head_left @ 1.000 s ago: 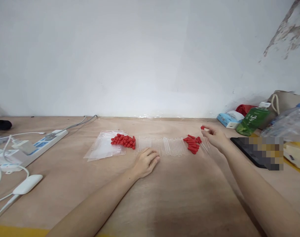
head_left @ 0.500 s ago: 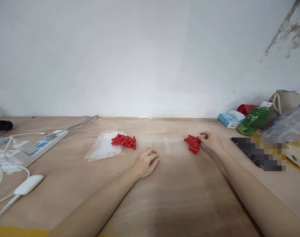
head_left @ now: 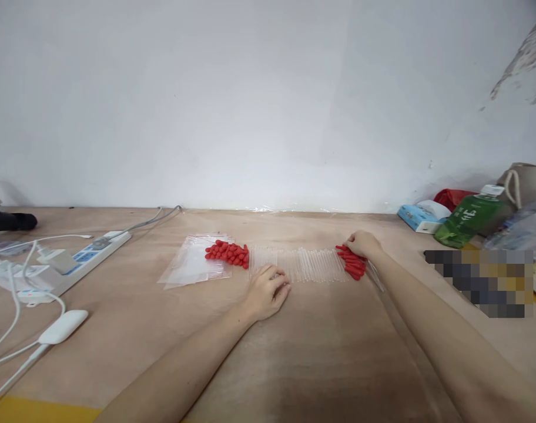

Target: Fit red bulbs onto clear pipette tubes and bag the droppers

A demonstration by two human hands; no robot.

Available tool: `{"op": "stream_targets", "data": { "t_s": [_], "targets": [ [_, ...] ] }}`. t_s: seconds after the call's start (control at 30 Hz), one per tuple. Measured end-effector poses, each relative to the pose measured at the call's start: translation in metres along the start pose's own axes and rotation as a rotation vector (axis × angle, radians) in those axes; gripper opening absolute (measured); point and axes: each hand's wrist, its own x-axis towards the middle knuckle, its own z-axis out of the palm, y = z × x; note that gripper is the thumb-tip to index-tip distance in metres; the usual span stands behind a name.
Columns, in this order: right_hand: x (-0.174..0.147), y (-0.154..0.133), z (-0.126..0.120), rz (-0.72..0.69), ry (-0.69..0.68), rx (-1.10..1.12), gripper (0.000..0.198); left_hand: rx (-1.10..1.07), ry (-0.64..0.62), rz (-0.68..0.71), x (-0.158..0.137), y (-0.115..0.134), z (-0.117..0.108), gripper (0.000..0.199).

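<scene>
A row of thin clear tubes (head_left: 316, 265) lies side by side across the table. Red rubber-looking bulbs (head_left: 229, 255) are heaped at the row's left end, partly over clear plastic bags (head_left: 191, 261). More slim red bulbs (head_left: 354, 264) lie at the right end, with a few thin clear stems (head_left: 376, 277) sticking out to the right. My left hand (head_left: 268, 292) rests at the near edge of the tubes, fingers loosely curled, thumb apart, nothing seen in it. Over the far side of the right-hand bulbs, my right hand (head_left: 363, 244) pinches at a red bulb; its fingertips partly hide it.
At left are a white power strip (head_left: 91, 254) with plugs and a white cable adapter (head_left: 64, 326). Right of my right arm lie a tissue pack (head_left: 420, 218), a green bottle (head_left: 469, 220) and a blurred-out dark flat object (head_left: 479, 282). A white wall closes off the back.
My right hand has moved left, from beside the right-hand red bulbs to over their far end. My left hand stays beside the tubes. The whole view has shifted slightly.
</scene>
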Motion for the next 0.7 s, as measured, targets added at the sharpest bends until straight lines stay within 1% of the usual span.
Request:
{"op": "stream_targets", "data": {
  "t_s": [0.1,0.2,0.27,0.33,0.4,0.47,0.5,0.57,0.63,0.7],
  "targets": [
    [0.0,0.0,0.0,-0.002,0.036,0.034,0.014,0.029,0.045,-0.056,0.004,0.001,0.002,0.014],
    [-0.004,-0.003,-0.002,-0.013,0.113,0.087,0.018,0.118,0.073,-0.196,0.017,0.004,0.008,0.013],
    [-0.012,-0.009,-0.002,-0.031,0.174,0.129,0.022,0.187,0.048,-0.276,0.031,0.008,0.014,0.014],
    [-0.027,-0.016,0.001,-0.109,0.256,0.206,0.025,0.255,0.028,-0.344,0.047,0.013,0.022,0.019],
    [-0.05,-0.024,0.009,-0.295,0.389,0.337,0.025,0.312,0.016,-0.374,0.062,0.017,0.031,0.027],
    [-0.076,-0.03,0.021,-0.441,0.5,0.347,0.024,0.35,-0.006,-0.416,0.074,0.021,0.038,0.035],
    [-0.089,-0.032,0.028,-0.501,0.526,0.319,0.024,0.362,-0.024,-0.444,0.08,0.022,0.042,0.038],
    [-0.11,-0.035,0.039,-0.589,0.531,0.28,0.023,0.376,-0.063,-0.499,0.088,0.024,0.046,0.039],
    [-0.123,-0.036,0.045,-0.635,0.515,0.254,0.023,0.39,-0.095,-0.544,0.093,0.026,0.048,0.037],
    [-0.129,-0.036,0.047,-0.646,0.508,0.245,0.024,0.398,-0.117,-0.6,0.098,0.027,0.048,0.035]
  ]
}}
